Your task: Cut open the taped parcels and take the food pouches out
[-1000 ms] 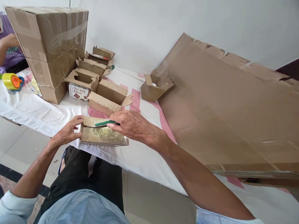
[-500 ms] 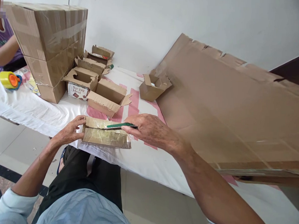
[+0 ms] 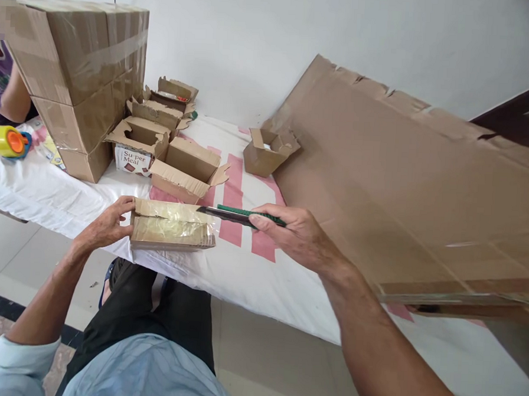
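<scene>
A flat folded cardboard piece covered in clear tape (image 3: 170, 231) lies at the near edge of the white-clothed table (image 3: 47, 192). My left hand (image 3: 106, 225) grips its left end, fingers curled over the top edge. My right hand (image 3: 295, 235) is closed on a green-handled utility knife (image 3: 241, 215), whose blade tip sits at the cardboard's upper right corner.
Several small open cardboard boxes (image 3: 177, 170), one marked "Super Meal", stand behind. A tall taped carton (image 3: 80, 76) is at the left, a large cardboard sheet (image 3: 402, 187) leans at the right. A yellow tape dispenser (image 3: 8, 141) and another person's arm (image 3: 15, 99) are far left.
My right hand has drawn the knife rightwards along the top of the taped cardboard, from its middle to just off its right corner. My left hand kept hold of the left end.
</scene>
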Demonstrator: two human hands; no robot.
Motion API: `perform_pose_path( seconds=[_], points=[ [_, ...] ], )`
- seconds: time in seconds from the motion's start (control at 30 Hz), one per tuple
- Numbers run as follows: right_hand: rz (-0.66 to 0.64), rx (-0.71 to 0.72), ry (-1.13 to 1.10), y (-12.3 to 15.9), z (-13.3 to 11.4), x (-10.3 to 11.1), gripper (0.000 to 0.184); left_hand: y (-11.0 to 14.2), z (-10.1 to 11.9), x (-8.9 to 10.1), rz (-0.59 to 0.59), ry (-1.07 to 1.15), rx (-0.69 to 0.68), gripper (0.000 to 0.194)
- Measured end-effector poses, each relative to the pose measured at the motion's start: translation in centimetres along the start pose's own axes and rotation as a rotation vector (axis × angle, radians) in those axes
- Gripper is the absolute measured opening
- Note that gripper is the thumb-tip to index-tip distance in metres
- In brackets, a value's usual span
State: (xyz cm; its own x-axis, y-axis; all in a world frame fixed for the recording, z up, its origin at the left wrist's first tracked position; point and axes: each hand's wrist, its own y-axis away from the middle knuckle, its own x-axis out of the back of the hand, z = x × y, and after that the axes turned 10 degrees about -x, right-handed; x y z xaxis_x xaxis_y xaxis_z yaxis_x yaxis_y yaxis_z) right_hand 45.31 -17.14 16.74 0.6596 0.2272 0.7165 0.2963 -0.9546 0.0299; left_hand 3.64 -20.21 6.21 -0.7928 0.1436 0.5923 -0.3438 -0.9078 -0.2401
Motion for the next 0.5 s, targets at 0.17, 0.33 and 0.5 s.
perform_pose_path(
  seconds=[0.17, 0.33, 0.5],
  points=[
    [-0.184, -0.131, -0.381, -0.4, 0.2, -2.9, 0.067, 0.4, -0.3, -1.2, 0.090, 0.135, -0.008, 0.041],
    [-0.233, -0.127, -0.463, -0.8, 0.4, -4.2, 0.072, 1.0, -0.7, -2.0, 0.122, 0.217, -0.018, 0.040],
    [-0.216, -0.061, -0.418, -1.4, 0.5, -4.9, 0.070, 0.9, -0.8, -1.9, 0.092, 0.216, -0.016, 0.042]
  ],
)
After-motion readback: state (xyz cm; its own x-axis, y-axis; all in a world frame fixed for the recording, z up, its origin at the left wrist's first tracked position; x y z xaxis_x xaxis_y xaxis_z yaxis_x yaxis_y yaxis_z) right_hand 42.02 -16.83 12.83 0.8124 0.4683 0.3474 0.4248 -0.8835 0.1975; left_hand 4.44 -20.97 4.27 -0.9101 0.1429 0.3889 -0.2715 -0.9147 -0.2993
